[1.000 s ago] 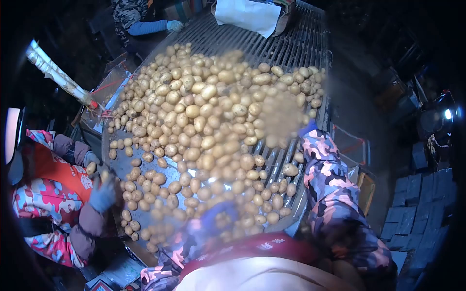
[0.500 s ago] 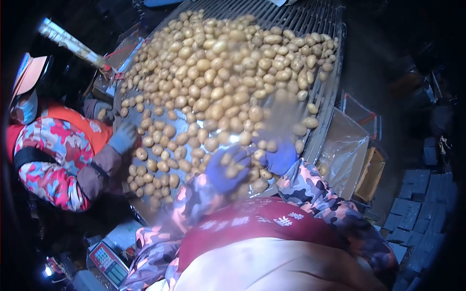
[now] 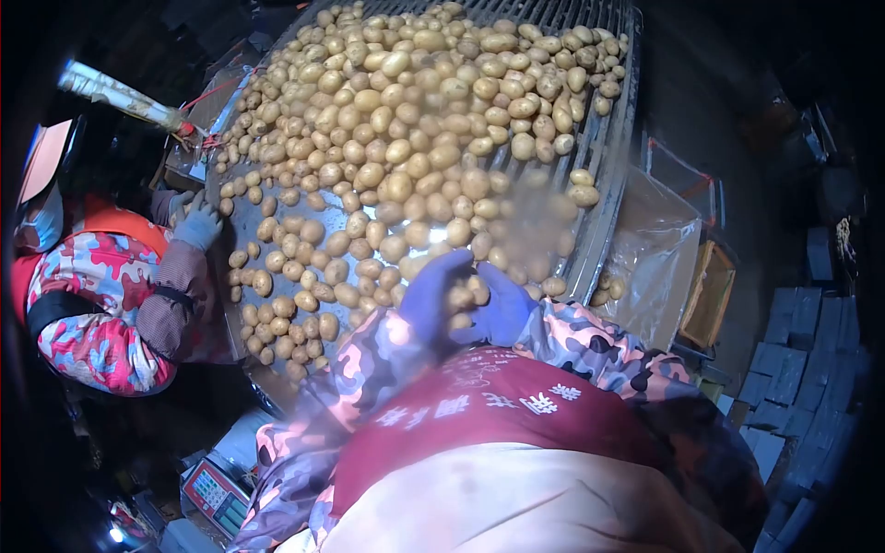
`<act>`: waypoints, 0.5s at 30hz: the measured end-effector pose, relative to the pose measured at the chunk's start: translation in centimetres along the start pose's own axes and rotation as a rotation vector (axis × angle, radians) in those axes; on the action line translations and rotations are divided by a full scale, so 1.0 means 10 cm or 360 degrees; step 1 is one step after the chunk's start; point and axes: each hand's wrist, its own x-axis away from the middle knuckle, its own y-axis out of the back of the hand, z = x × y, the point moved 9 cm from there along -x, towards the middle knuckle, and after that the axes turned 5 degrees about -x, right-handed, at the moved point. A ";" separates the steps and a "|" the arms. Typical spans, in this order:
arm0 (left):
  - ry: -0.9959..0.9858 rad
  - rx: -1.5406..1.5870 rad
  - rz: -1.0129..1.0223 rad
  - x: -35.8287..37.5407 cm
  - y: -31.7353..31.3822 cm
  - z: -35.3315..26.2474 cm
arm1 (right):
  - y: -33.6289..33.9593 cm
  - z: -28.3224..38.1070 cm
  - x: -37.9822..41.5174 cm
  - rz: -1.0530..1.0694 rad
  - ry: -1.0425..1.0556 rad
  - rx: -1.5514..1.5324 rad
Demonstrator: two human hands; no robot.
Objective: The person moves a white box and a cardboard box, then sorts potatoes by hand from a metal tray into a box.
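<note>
Purple gloves cover both of my hands at the near edge of the sorting table. My left hand [image 3: 431,293] and my right hand [image 3: 503,306] are brought together, fingers curved around a few potatoes [image 3: 466,295] between them. Just beyond my fingers, a broad heap of potatoes [image 3: 396,120] spreads over the table and its slatted rack [image 3: 604,157]. More potatoes lie scattered left of my left hand, on the smooth grey surface. A blurred smudge hides part of the area beyond my right hand.
At the left edge stands a co-worker [image 3: 101,295], gloved hands by the potatoes. Right of the rack is a plastic-lined box [image 3: 645,244] with a few potatoes, beside a wooden crate [image 3: 708,295]. A scale with keypad [image 3: 217,493] sits lower left; stacked cartons [image 3: 784,369] are at right.
My hands have come closer together and cup around the potatoes; before, they were apart, with potatoes in the left palm. The co-worker's hands have moved back, and my view has shifted slightly.
</note>
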 end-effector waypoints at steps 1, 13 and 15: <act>-0.0103 0.0006 0.0063 0.00 -0.02 0.01 | 0.13 -0.06 -0.02 0.0001 0.0001 -0.0069; -0.0920 -0.0442 0.0335 0.21 -0.31 -0.30 | -0.01 0.04 0.27 0.0186 -0.0159 -0.0687; -0.0831 -0.0382 0.0377 0.21 -0.40 -0.29 | 0.04 0.06 0.32 0.0172 -0.0129 -0.0622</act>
